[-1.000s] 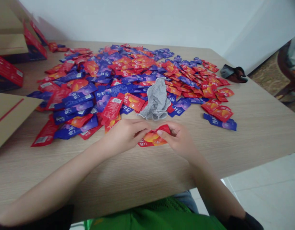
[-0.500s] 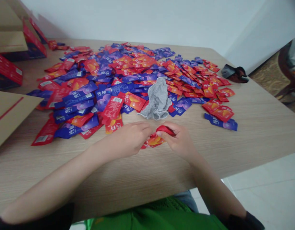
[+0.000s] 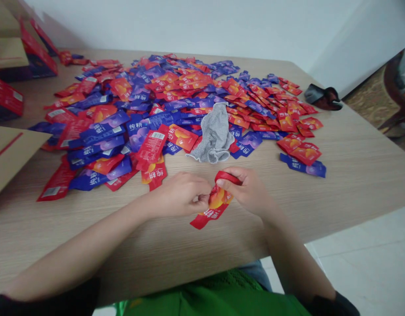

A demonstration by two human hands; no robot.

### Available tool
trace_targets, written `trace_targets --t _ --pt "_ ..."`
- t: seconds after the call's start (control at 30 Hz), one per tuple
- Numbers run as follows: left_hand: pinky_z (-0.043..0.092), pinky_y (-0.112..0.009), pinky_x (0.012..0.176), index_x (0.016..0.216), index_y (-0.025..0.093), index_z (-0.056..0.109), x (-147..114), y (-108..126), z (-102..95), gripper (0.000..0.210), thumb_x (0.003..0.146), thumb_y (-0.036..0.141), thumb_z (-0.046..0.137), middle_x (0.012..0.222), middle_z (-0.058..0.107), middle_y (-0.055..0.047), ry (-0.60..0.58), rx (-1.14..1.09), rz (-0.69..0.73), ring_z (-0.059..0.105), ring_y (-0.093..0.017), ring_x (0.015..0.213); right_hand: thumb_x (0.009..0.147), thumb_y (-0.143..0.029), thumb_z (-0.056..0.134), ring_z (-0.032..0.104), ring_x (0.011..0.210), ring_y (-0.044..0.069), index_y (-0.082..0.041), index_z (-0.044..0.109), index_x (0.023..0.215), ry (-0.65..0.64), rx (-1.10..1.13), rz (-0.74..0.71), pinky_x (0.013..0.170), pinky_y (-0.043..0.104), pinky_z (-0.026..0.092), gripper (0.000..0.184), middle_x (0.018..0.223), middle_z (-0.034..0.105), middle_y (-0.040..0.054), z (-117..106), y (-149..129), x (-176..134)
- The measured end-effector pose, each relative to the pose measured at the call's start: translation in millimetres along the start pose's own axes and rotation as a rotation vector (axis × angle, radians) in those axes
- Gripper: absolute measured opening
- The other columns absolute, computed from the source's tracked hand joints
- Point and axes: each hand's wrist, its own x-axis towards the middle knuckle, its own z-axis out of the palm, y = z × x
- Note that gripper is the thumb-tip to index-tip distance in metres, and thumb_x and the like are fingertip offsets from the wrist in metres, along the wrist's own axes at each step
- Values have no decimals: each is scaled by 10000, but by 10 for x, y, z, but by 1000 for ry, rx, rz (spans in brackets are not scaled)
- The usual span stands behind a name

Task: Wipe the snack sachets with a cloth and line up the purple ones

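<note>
A red pouch [image 3: 220,197] with orange fruit printed on it is bent over between my hands, just above the table. My right hand [image 3: 250,189] grips its folded upper end between thumb and fingers. My left hand [image 3: 186,195] is closed, its fingertips pinching the pouch's left edge. The pouch's narrow red end points down toward the left. Just beyond my hands lies a crumpled grey knit glove [image 3: 215,136], resting against a wide heap of red pouches [image 3: 153,147] and blue-purple pouches [image 3: 100,177].
Cardboard boxes [image 3: 14,153] with red and blue sides stand at the left. A dark cup-like object [image 3: 323,97] lies at the far right of the wooden table [image 3: 354,175]. A white wall [image 3: 189,26] rises behind the heap.
The pouch's lower end has swung out down and to the left, showing more of its printed face. My hands stay near the same spot. The view has shifted slightly.
</note>
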Motion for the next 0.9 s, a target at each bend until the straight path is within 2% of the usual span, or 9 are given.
trace_targets --t 0.2,0.33,0.47,0.63,0.7,0.8,0.9 --pt "285 -215 523 628 182 447 27 20 34 159 753 88 477 601 464 45 48 51 -5 412 -84 536 847 -312 578 473 583 114 -176 585 711 -48 -49 26 528 246 346 193 615 527 -30 -57 47 10" --pt "271 -226 511 622 187 426 18 -11 107 183 764 76 457 603 436 48 99 66 42 388 -84 525 844 -301 583 503 596 124 -178 600 727 -55 -69 8 543 252 361 170 627 555 -23 -51 101 28" --pt "278 -222 515 627 193 405 -5 -65 190 193 773 75 445 610 425 48 168 53 24 386 -86 535 834 -322 597 518 586 125 -182 576 736 -52 7 32 543 251 387 172 631 558 -24 -43 164 63" --pt "291 -216 533 633 190 423 -33 -113 211 181 769 70 432 608 435 48 227 33 9 412 -86 549 826 -333 598 478 553 113 -202 498 707 -30 53 40 525 244 362 204 608 501 -43 35 186 53" --pt "286 -214 528 611 188 416 -52 -139 180 191 761 70 435 589 428 52 221 17 -10 404 -83 538 839 -325 577 465 549 113 -212 468 706 9 56 35 520 243 349 206 602 483 -49 114 193 35" --pt "300 -208 533 595 180 430 -103 -204 140 206 770 75 454 590 460 49 148 34 -63 425 -82 545 859 -309 541 490 572 120 -217 464 731 49 69 22 543 245 368 176 616 497 -48 262 243 29" --pt "353 -220 570 657 167 517 -197 -236 182 197 841 109 478 643 530 22 128 218 -123 503 -111 612 872 -299 532 545 629 136 -211 512 768 61 -29 20 584 255 400 138 665 561 -28 387 327 47"
